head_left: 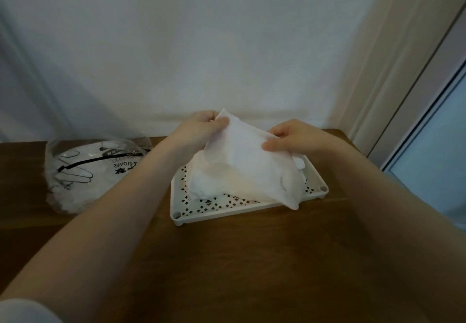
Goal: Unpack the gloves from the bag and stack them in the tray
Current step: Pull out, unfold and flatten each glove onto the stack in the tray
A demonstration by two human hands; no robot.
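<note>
— Where are the gloves?

— One translucent white glove [249,156] is up in the air over the tray [252,211], held by its upper edge. The left hand [199,128] pinches the top left corner between thumb and fingers; the right hand [290,137] pinches the right side of that edge the same way. The glove hangs down between them, and its lower tip droops past the tray's near right rim.

— And the tray itself?

— It is a cream rectangular tray with a perforated floor, sitting on the wooden table [239,259] a little right of centre. A crumpled pile of white gloves [204,185] already lies in it, mostly toward its left half, partly hidden behind the hanging glove.

— The bag?

— The clear plastic bag [88,171] lies flat on the table to the left of the tray, apart from it, behind the person's left forearm. It carries black printing, including the outline of a hand and the word "GLOVES" seen upside down. White contents show through it.
</note>
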